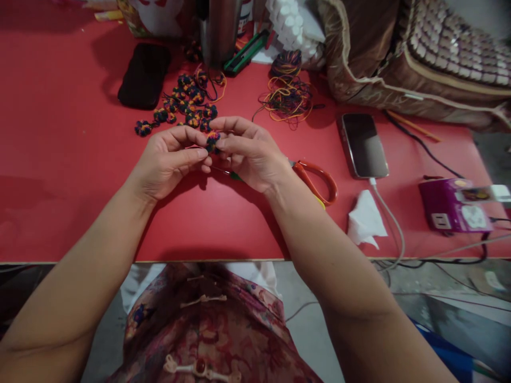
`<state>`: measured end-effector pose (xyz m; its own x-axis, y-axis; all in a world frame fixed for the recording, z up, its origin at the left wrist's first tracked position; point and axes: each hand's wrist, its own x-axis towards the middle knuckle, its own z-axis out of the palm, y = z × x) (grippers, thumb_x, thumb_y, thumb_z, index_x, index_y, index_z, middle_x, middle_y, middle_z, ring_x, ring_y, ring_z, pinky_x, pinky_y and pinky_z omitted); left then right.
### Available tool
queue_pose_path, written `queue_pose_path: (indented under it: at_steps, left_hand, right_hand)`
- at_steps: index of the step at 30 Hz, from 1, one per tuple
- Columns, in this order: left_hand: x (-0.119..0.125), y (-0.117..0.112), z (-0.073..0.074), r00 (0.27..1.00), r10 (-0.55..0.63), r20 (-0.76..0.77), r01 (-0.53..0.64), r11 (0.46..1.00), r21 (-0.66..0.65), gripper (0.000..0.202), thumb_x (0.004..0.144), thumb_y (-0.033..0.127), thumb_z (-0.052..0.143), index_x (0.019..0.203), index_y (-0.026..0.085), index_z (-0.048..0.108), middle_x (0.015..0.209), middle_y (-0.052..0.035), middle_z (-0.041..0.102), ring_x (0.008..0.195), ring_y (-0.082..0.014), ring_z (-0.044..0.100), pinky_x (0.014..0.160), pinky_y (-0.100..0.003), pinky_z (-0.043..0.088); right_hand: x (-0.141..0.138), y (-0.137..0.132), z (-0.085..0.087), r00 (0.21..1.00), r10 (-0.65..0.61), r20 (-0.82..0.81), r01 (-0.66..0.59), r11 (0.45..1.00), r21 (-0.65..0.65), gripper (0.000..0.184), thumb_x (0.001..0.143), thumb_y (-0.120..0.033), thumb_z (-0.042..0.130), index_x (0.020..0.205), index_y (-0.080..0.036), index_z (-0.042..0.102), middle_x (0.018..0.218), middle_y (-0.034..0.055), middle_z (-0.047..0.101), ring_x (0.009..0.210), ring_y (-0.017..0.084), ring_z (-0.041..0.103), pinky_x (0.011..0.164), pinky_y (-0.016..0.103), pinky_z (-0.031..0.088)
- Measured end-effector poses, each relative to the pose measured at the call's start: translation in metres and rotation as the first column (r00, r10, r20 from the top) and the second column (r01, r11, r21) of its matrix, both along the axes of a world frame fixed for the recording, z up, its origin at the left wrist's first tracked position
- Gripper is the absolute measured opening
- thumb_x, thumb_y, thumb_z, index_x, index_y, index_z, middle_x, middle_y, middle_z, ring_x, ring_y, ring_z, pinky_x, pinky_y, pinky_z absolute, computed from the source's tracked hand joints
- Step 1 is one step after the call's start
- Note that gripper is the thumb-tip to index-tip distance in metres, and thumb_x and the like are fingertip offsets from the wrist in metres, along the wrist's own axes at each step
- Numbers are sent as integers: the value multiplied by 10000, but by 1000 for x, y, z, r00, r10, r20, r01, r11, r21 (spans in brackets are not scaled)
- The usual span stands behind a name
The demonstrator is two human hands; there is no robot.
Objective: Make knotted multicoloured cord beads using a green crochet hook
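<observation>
Between my two hands is a small multicoloured yarn flower (213,141) in dark blue, orange and pink. My left hand (171,159) pinches its left side with thumb and forefinger. On the other side, the thumb and fingers of my right hand (251,151) grip it. A thin metal tool with a green handle (235,176) shows below, partly covered by my right hand. Just beyond my fingers lies a cluster of similar yarn flowers (187,98). A loose tangle of dark and orange yarn (289,93) is behind my right hand.
Red-handled scissors (317,181) lie partly under my right forearm. A black phone (144,76), a green utility knife (246,53) and a steel flask (221,32) sit farther back. To the right are a charging phone (364,145), a crumpled tissue (365,219) and a purple power adapter (455,205).
</observation>
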<state>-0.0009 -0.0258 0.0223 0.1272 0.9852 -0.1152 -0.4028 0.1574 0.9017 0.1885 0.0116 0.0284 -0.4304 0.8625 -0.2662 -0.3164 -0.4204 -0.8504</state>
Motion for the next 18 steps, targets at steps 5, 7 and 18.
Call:
queue_pose_path:
  at_steps: [5,7,18]
  left_hand:
    - [-2,1,-2,1000,-15,16,15,1000,-21,101,815,171,923,863,194,838,785,21,761,666,-111,739,695,-235,646]
    - [-1,2,-3,1000,-3,-1,3,1000,-20,126,816,194,948,851,200,827,774,18,752,639,-105,724,669,-233,635]
    - [0,4,-4,999,-33,-11,33,999,-28,217,716,199,1007,736,190,791,667,27,677,538,-78,616,514,-188,542]
  right_hand:
    - [0,0,-1,1000,10,-25,-10,1000,-8,262,757,-134,863,984,-249,801,855,-44,713,679,105,570,679,273,538]
    - [-1,0,-1,1000,12,-28,-12,1000,-8,271,749,-123,858,988,-235,797,879,-40,736,671,99,567,642,263,520]
    - [-2,-2,0,999,35,-15,-34,999,29,256,775,-165,881,998,-226,771,784,-57,707,613,89,570,586,242,482]
